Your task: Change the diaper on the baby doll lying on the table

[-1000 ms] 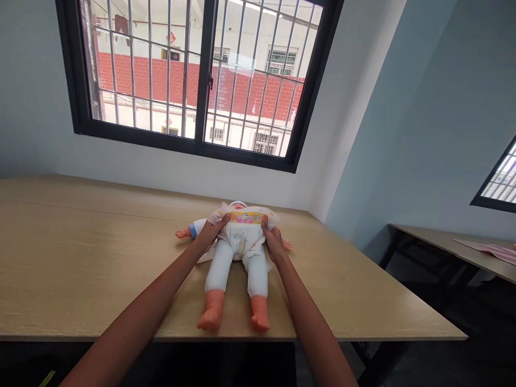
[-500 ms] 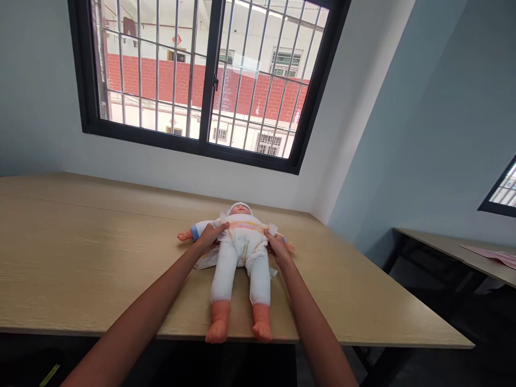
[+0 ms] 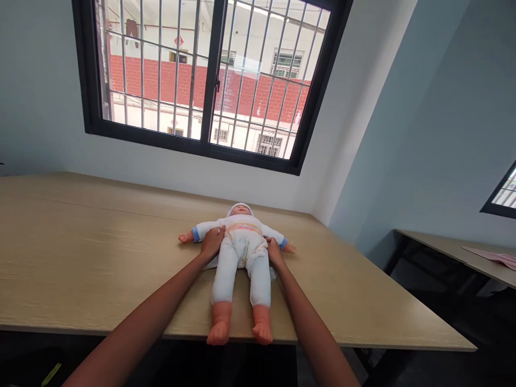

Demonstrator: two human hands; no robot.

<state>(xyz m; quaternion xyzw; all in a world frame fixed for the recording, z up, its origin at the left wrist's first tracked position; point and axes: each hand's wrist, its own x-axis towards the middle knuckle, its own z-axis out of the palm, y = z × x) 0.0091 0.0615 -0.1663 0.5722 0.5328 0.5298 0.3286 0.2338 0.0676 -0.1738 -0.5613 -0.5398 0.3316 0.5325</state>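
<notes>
A baby doll (image 3: pixel 242 287) in white clothes with blue cuffs lies on its back, head toward the window and feet at the table's near edge. Around its hips is a white diaper (image 3: pixel 245 246) with a coloured band at the waist. My left hand (image 3: pixel 213 243) is closed at the diaper's left side, its thumb on top near the waistband. On the other side, my right hand (image 3: pixel 274 251) pinches the diaper's edge, its fingertips partly hidden. Pale diaper material shows beneath both wrists.
The doll lies on a wooden table (image 3: pixel 121 252) set against the wall below a barred window (image 3: pixel 203 145). At the right stands another table (image 3: pixel 435 247) with a pink sheet (image 3: pixel 494 256) on it.
Both hands have moved down and in against the doll's hips. The pale side flaps spread beside the waist earlier are now folded out of sight, and the doll's sleeves show more.
</notes>
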